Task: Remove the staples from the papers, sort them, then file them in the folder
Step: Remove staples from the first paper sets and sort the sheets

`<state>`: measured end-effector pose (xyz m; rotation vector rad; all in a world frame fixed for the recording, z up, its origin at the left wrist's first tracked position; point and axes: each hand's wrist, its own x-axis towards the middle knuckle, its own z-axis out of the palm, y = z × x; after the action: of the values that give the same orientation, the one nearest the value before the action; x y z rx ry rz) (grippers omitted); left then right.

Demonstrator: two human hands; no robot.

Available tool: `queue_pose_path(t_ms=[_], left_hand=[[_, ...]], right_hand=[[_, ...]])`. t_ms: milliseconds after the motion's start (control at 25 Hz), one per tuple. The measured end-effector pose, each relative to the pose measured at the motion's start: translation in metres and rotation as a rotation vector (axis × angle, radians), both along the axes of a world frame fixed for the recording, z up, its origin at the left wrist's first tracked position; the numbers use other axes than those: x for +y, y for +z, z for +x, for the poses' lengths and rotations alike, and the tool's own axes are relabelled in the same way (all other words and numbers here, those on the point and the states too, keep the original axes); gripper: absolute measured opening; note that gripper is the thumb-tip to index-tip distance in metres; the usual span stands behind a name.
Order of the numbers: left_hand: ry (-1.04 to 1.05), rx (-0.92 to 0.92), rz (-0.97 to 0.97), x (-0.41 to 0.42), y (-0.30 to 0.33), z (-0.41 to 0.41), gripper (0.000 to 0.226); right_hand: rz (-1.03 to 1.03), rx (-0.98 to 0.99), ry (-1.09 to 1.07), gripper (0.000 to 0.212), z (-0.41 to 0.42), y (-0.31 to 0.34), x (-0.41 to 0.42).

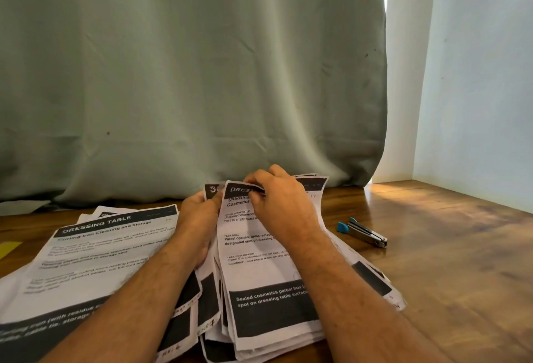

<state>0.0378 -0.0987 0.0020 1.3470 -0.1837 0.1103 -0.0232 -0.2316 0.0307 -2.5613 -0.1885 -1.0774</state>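
A thick bundle of printed papers (259,264) with black header bars rises off the wooden table in front of me. My left hand (197,215) grips its upper left edge from behind. My right hand (281,199) pinches the top corner of the front sheet, headed with an unboxing cosmetics text, and curls it back. A second pile of sheets (95,250), topped by a "Dressing Table" page, lies flat on the left. A blue-tipped metal staple remover (363,231) rests on the table right of the bundle. No folder can be made out.
The wooden table (450,261) stretches to the right, where sunlight falls on it. A grey-green curtain (187,74) hangs right behind the papers. A white wall (476,74) closes the right side. A yellow scrap (8,248) shows at the left edge.
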Motion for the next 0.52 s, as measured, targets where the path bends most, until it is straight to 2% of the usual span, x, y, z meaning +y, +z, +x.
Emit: queue_pose_path(t_ms=[120,360,520], left_hand=[[0.005,0.058,-0.062,-0.002,0.0008,0.0025,0.029],[0.196,0.079,-0.158,0.0023,0.0048,0.0079,0.028],[0.215,0.065,-0.161,0.0037,0.0067,0.0071,0.028]], right_hand=[[-0.035,-0.02,-0.028,0.023,-0.0022,0.0,0.0005],[-0.013,0.106,-0.025,0.017,-0.0009,-0.0013,-0.0024],[0.009,0.193,-0.022,0.019,0.0045,-0.0048,-0.0036]])
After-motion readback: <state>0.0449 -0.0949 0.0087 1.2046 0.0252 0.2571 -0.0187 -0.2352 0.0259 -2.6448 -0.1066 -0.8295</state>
